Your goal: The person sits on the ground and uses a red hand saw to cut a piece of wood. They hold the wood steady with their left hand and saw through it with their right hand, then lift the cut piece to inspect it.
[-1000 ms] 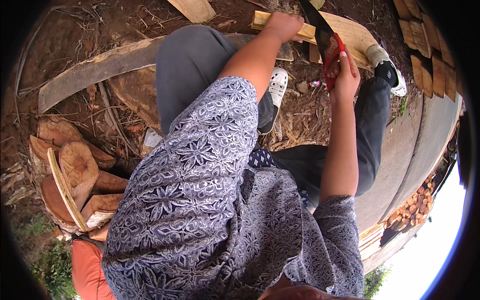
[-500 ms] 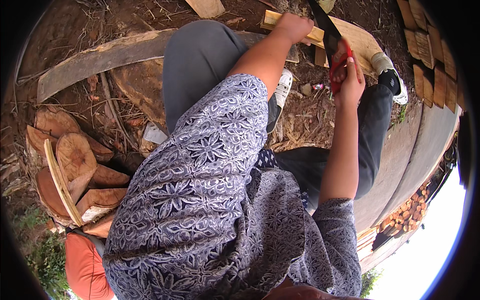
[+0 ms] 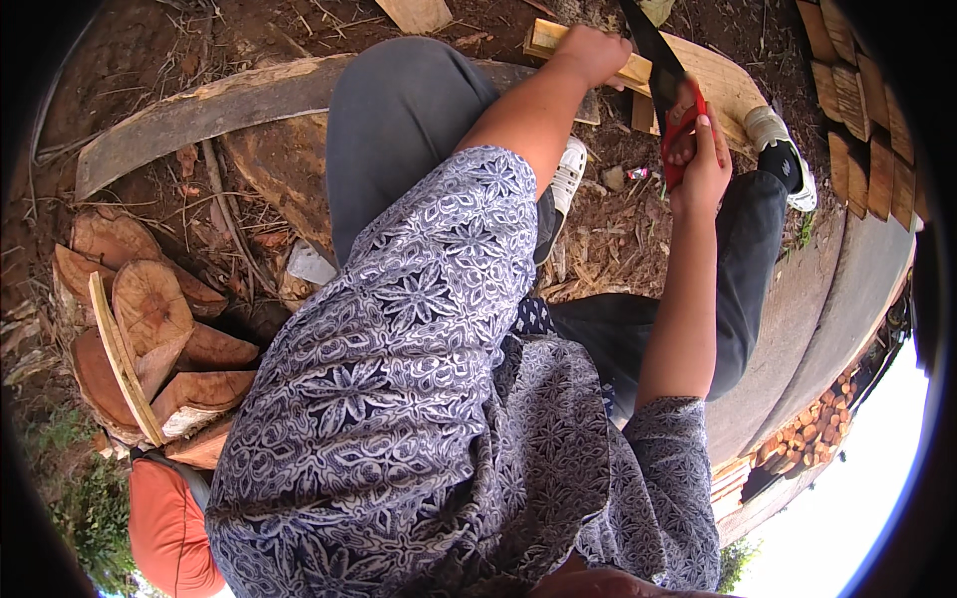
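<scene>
At the top of the view, my left hand (image 3: 596,56) is closed over a narrow pale wooden strip (image 3: 547,39), pressing it down on a wider wooden board (image 3: 720,82). My right hand (image 3: 702,164) grips the red handle of a handsaw (image 3: 653,45). The dark blade crosses the strip just right of my left fist, its far end leaving the top of the picture. How deep the blade sits in the wood is hard to make out. My shoes (image 3: 568,179) are close to the wood, one on either side of the littered ground.
Split logs (image 3: 155,309) are heaped at the left, beside an orange-red rounded object (image 3: 169,528). A long curved plank (image 3: 219,110) lies at the upper left. Stacked wood pieces (image 3: 867,110) stand at the upper right, and further cut wood (image 3: 807,429) is piled at the lower right.
Very little differs. The saw and my right hand have shifted slightly to the right and down; my left hand keeps its hold on the strip.
</scene>
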Tool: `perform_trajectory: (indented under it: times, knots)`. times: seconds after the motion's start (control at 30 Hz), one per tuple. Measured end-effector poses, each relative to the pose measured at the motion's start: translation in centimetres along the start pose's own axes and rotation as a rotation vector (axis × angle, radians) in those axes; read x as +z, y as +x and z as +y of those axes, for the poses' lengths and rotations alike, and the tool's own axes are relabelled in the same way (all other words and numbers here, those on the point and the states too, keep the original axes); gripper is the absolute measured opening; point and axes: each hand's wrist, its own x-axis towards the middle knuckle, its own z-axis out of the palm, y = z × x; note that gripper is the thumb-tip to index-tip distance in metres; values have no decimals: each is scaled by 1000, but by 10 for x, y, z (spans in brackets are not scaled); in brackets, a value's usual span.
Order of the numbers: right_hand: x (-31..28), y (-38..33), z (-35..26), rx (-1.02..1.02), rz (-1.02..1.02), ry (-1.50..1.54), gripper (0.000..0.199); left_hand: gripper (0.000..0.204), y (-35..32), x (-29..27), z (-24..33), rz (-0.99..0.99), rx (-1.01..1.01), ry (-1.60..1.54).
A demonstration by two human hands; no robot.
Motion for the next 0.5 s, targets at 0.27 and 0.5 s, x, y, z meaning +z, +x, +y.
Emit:
perform_trajectory:
  times: [0.27, 0.5]
  knots:
    - [1, -2, -3, 17, 10, 14, 45, 67, -3, -6, 1, -18, -17, 3]
    - [-5, 2, 2, -9, -17, 35, 45, 66, -5, -13, 6, -27, -44, 41]
